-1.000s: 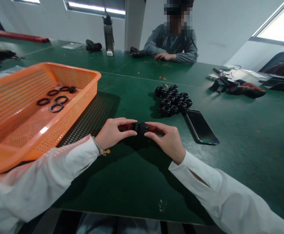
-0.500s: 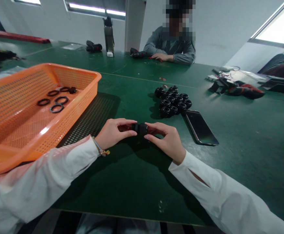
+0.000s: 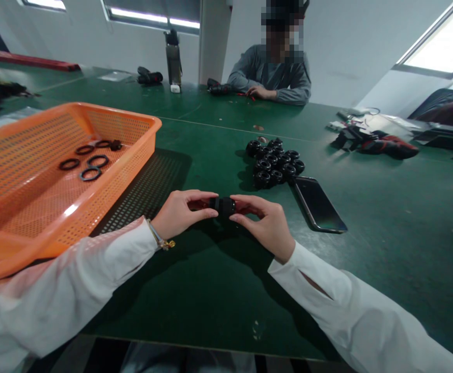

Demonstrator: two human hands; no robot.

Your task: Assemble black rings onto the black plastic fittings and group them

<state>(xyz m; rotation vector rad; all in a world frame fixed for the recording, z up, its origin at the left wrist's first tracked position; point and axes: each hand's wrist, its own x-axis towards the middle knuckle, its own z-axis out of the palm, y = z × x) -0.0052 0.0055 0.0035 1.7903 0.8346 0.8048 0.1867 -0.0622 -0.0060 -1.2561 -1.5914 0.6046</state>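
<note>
A small black round fitting (image 3: 223, 205) is pinched between both my hands just above the green table (image 3: 211, 290). My left hand (image 3: 180, 211) grips its left end with thumb and fingers closed. My right hand (image 3: 263, 223) grips its right end the same way. Both wrists wear white sleeves. A cluster of several similar black fittings (image 3: 275, 161) lies on the table beyond my hands. To the left, an orange mesh basket (image 3: 137, 150) holds several black rings (image 3: 90, 160).
A dark phone (image 3: 317, 204) lies face up right of the cluster. A person in a grey top (image 3: 273, 77) sits at the far side, hands on the table. A bottle (image 3: 173, 54), black tools and a red-black pile (image 3: 382, 142) lie farther off.
Hardly anything has moved; my fingers have shifted slightly on the fitting. The person opposite has moved their hands a little.
</note>
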